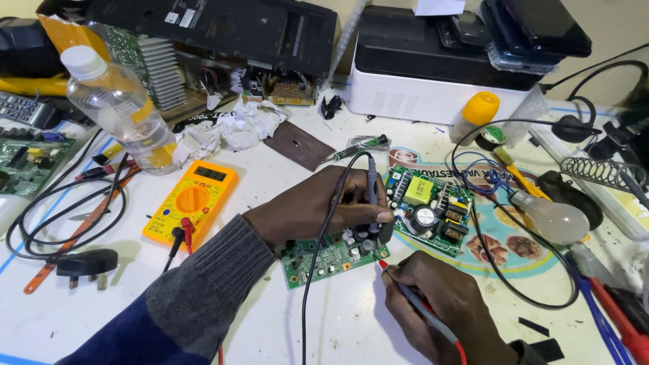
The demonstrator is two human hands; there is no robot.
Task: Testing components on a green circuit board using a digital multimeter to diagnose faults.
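My left hand (318, 206) grips a black test probe (372, 192) upright, its tip down among the parts of a small green circuit board (318, 260) in the middle of the table. Closer to me, my right hand (443, 307) holds a red test probe (405, 289) like a pen, tip touching the same board's right edge. Both probe leads run back to an orange multimeter (193, 203) lying on the left. A second green board (433, 206) carrying a yellow transformer lies just right of the first.
A clear plastic bottle (122, 111) stands at back left. Crumpled paper (230, 128), a black plug (86, 263), a bulb (551, 217) with wires, a soldering-iron stand (598, 172), a white and black printer (433, 74) and opened electronics (203, 40) crowd the table.
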